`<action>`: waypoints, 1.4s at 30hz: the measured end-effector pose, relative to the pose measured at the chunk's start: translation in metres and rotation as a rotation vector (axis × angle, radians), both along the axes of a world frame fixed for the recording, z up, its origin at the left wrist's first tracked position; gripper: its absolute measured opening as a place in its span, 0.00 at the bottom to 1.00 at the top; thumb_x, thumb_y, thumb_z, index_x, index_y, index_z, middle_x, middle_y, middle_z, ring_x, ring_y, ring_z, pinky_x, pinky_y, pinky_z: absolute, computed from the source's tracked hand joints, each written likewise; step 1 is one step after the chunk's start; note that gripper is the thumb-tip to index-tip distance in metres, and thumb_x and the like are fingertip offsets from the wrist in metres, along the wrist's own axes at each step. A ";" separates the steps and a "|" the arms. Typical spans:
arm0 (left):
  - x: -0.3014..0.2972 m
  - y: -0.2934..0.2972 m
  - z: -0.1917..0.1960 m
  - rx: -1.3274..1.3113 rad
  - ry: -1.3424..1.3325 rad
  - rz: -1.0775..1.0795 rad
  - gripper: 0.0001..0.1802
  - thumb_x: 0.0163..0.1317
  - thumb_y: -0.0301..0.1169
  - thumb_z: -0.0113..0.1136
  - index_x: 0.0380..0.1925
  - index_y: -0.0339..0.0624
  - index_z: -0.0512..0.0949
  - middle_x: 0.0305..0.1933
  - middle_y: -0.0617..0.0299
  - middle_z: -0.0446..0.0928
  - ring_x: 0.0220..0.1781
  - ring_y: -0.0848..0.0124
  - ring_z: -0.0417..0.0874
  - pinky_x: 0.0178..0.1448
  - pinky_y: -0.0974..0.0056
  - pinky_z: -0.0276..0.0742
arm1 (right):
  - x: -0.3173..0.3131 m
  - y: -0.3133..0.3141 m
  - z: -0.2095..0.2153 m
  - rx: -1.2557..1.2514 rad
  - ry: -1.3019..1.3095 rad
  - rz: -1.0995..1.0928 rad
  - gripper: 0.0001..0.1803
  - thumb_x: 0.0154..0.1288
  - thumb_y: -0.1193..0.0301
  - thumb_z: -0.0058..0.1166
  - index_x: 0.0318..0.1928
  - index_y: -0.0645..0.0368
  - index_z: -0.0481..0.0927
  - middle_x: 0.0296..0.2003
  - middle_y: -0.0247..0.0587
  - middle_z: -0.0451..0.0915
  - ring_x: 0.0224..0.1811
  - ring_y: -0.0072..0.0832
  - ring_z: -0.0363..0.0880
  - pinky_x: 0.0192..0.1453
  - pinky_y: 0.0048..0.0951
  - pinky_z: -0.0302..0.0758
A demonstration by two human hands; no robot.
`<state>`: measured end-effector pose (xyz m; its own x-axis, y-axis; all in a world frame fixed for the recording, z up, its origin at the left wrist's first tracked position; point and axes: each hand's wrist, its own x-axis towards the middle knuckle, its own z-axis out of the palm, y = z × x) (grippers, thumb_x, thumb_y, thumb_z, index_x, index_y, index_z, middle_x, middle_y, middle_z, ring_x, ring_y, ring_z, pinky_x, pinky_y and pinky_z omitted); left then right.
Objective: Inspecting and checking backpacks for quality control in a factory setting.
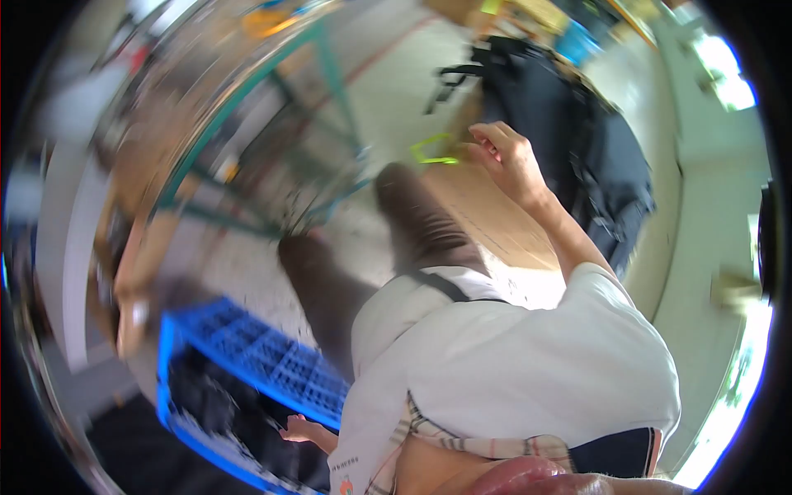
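My left hand (300, 429) is low in the view, over a blue plastic crate (247, 351) that holds black material (219, 404). Its fingers look spread, and nothing shows in them. Farther up, my right hand (507, 157) is held out over a brown cardboard box (483, 202). The fingers are loosely bent, with a gap between thumb and fingers and no object visible there. Just left of its fingertips is a bright yellow-green outlined shape (435, 151), too blurred to identify. Beside this hand lies a pile of black bags or fabric (569, 124) with straps.
A green metal-framed table (219, 136) stands at the upper left, blurred. Past the crate on the left are brown cardboard pieces (136, 272) and a tall pale panel (74, 256). A pale wall (718, 214) runs along the right. My legs stand between table and box.
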<state>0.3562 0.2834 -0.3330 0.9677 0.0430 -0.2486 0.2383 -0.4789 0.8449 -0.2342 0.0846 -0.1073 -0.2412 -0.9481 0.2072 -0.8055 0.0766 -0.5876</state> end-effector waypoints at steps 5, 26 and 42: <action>-0.116 -0.174 0.056 -0.072 0.192 -1.056 0.28 0.44 0.21 0.55 0.50 0.34 0.62 0.43 0.53 0.67 0.37 0.63 0.72 0.38 0.61 0.75 | -0.117 0.116 0.018 -0.029 0.664 -0.775 0.11 0.49 0.71 0.53 0.36 0.57 0.75 0.33 0.43 0.75 0.38 0.39 0.74 0.41 0.33 0.72; -0.318 -0.270 0.160 -0.084 0.122 -2.082 0.20 0.52 0.24 0.54 0.46 0.31 0.66 0.44 0.54 0.69 0.34 0.74 0.74 0.39 0.72 0.72 | -0.198 0.203 0.060 -0.535 -0.586 -0.951 0.15 0.36 0.77 0.59 0.30 0.70 0.75 0.24 0.38 0.77 0.24 0.25 0.75 0.31 0.21 0.71; -0.312 -0.280 0.322 -0.330 -0.924 -2.672 0.22 0.33 0.30 0.61 0.35 0.39 0.74 0.35 0.57 0.74 0.44 0.58 0.72 0.52 0.63 0.63 | 0.057 0.015 0.135 0.480 -0.205 1.367 0.13 0.34 0.75 0.47 0.23 0.75 0.67 0.17 0.60 0.69 0.24 0.50 0.70 0.28 0.43 0.66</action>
<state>0.0442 0.0036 -0.0108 -0.9150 -0.3816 0.1307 -0.2874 0.8443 0.4524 -0.1771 0.0997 0.0277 0.8984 -0.4240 -0.1147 -0.3170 -0.4454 -0.8373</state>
